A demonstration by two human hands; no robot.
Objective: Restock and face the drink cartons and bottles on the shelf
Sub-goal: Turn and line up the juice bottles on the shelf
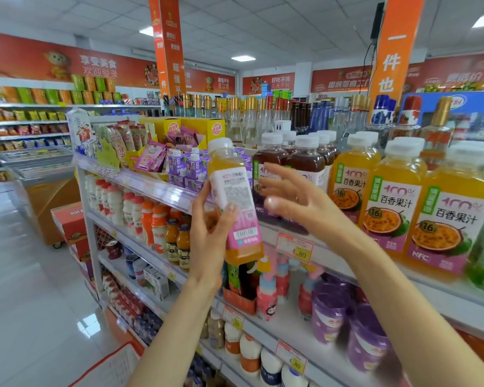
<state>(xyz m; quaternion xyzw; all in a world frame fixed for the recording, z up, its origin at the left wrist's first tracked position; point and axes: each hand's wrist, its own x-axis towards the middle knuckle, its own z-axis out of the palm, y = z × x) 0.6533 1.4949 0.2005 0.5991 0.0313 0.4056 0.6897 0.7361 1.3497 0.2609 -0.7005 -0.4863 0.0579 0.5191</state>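
My left hand (207,233) grips an orange juice bottle (235,202) with a white cap and pink-white label, held tilted in front of the top shelf (330,244), its back label toward me. My right hand (294,196) hovers open just right of the bottle, fingers spread, touching nothing. Behind it stand dark purple juice bottles (305,157). Further right is a row of matching orange passion-fruit bottles (391,196), labels facing out. Small purple cartons (190,169) sit left of the held bottle.
Lower shelves hold small yoghurt bottles (129,208), orange bottles (176,241), pink kids' drinks (268,291) and purple tubs (366,339). Glass liquor bottles (252,118) line the back. Price tags (295,248) hang on the shelf edge. A tiled aisle (25,289) lies left, with a basket (109,367) below.
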